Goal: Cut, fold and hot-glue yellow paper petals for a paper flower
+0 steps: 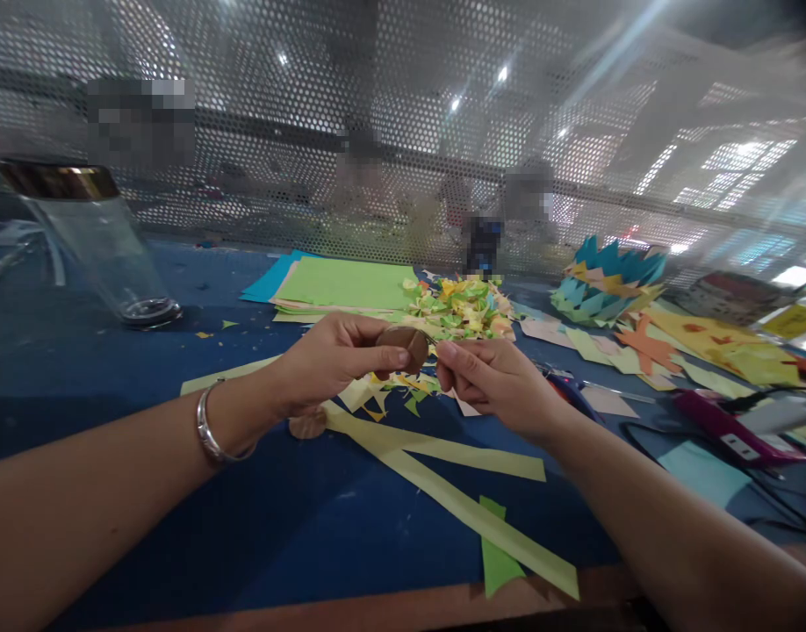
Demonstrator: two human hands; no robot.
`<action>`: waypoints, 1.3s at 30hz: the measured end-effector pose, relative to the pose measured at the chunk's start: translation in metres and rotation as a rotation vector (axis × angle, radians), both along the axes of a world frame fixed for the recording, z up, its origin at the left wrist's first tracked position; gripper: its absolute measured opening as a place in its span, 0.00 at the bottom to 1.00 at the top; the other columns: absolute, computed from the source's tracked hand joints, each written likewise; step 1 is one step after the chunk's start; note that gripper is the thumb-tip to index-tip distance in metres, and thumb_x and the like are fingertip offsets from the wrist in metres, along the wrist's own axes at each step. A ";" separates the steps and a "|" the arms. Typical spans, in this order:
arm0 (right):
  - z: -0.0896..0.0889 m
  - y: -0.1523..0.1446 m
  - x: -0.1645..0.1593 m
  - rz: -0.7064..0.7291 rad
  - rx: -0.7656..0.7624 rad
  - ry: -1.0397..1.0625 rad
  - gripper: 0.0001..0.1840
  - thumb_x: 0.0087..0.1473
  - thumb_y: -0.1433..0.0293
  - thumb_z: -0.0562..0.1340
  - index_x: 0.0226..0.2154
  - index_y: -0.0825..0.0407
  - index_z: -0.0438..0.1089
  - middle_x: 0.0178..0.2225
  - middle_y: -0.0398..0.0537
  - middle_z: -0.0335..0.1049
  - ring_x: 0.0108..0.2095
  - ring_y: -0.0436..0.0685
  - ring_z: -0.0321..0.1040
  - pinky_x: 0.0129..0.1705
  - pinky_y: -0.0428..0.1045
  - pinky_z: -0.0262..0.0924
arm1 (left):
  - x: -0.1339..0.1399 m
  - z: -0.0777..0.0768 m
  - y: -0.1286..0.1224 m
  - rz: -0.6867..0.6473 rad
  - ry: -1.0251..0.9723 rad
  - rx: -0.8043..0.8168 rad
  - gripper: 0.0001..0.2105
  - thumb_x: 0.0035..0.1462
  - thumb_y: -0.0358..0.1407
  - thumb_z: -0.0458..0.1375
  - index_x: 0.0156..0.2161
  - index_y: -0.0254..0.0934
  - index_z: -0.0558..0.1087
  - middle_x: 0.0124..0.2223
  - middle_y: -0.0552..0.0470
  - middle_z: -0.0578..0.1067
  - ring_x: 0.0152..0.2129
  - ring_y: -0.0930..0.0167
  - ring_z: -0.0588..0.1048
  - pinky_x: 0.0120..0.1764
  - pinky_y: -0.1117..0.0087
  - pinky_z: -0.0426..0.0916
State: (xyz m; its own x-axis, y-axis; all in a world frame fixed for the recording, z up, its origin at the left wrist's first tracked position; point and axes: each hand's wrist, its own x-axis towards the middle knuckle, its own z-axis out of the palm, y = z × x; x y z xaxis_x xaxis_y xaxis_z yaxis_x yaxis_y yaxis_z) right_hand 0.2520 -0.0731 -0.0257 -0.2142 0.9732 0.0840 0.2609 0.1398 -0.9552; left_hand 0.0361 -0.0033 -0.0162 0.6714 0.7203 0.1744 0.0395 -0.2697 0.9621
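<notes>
My left hand (350, 355) is closed round a flat, round brown disc (414, 349), with the thumb across its face. Close to the disc's right edge, my right hand (485, 373) makes a pinch; what lies between its fingertips is too small to make out. Below my left wrist, another round brownish piece (307, 423) lies on the blue table (258, 518). Pale yellow-green paper strips (469, 505) stretch from near it towards the front edge, one crossing a green paper scrap (499, 553).
Beyond my hands are a heap of cut paper scraps (462, 307) and stacked coloured sheets (343, 283). A glass bottle (106, 246) stands at left. To the right are a zigzag paper crown (604, 281), a purple power strip (732, 430) and cables. A perforated metal screen (258, 132) closes the back.
</notes>
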 end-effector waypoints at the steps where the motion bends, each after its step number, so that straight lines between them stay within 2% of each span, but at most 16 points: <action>1: 0.000 0.001 0.000 -0.003 0.001 -0.004 0.28 0.62 0.49 0.57 0.23 0.54 0.66 0.13 0.32 0.44 0.15 0.43 0.39 0.17 0.43 0.36 | 0.000 0.001 0.000 -0.001 0.012 0.010 0.06 0.54 0.36 0.65 0.34 0.35 0.81 0.31 0.52 0.78 0.29 0.74 0.71 0.32 0.74 0.63; 6: 0.000 0.002 0.000 0.003 0.007 -0.022 0.28 0.62 0.48 0.57 0.23 0.53 0.66 0.13 0.32 0.44 0.15 0.43 0.38 0.17 0.43 0.36 | -0.001 0.005 -0.001 0.006 0.061 0.054 0.09 0.54 0.38 0.65 0.35 0.33 0.81 0.33 0.50 0.79 0.30 0.72 0.73 0.33 0.72 0.64; 10: 0.000 0.001 0.001 0.013 0.019 -0.048 0.28 0.62 0.48 0.57 0.23 0.53 0.66 0.13 0.32 0.44 0.15 0.43 0.39 0.17 0.43 0.37 | 0.000 0.006 -0.002 0.011 0.071 0.061 0.08 0.53 0.37 0.64 0.36 0.33 0.80 0.35 0.49 0.80 0.34 0.68 0.75 0.37 0.69 0.67; 14: -0.001 0.001 0.001 0.015 0.021 -0.064 0.28 0.62 0.48 0.57 0.23 0.53 0.65 0.14 0.32 0.44 0.15 0.43 0.39 0.17 0.43 0.37 | 0.000 0.007 -0.003 -0.003 0.064 0.042 0.07 0.53 0.35 0.64 0.35 0.32 0.80 0.34 0.49 0.79 0.34 0.69 0.74 0.41 0.67 0.67; 21: -0.001 0.001 0.001 0.019 0.024 -0.071 0.28 0.62 0.48 0.56 0.23 0.53 0.65 0.14 0.33 0.44 0.16 0.43 0.39 0.18 0.43 0.37 | -0.001 0.009 -0.003 -0.037 0.068 0.012 0.05 0.52 0.34 0.64 0.31 0.33 0.79 0.30 0.52 0.75 0.29 0.72 0.69 0.36 0.70 0.64; 30: 0.001 -0.001 0.002 0.043 0.071 -0.128 0.28 0.63 0.48 0.56 0.23 0.53 0.66 0.15 0.33 0.43 0.16 0.43 0.39 0.18 0.44 0.39 | -0.005 0.010 -0.002 -0.083 0.135 0.004 0.06 0.54 0.36 0.63 0.33 0.34 0.79 0.29 0.54 0.72 0.27 0.73 0.67 0.33 0.71 0.63; 39: -0.001 0.001 0.004 0.050 0.102 -0.179 0.28 0.62 0.48 0.56 0.23 0.52 0.65 0.15 0.33 0.44 0.16 0.44 0.39 0.19 0.45 0.38 | -0.003 0.011 -0.001 -0.132 0.070 -0.067 0.04 0.51 0.30 0.62 0.28 0.36 0.79 0.29 0.53 0.75 0.30 0.72 0.71 0.40 0.69 0.66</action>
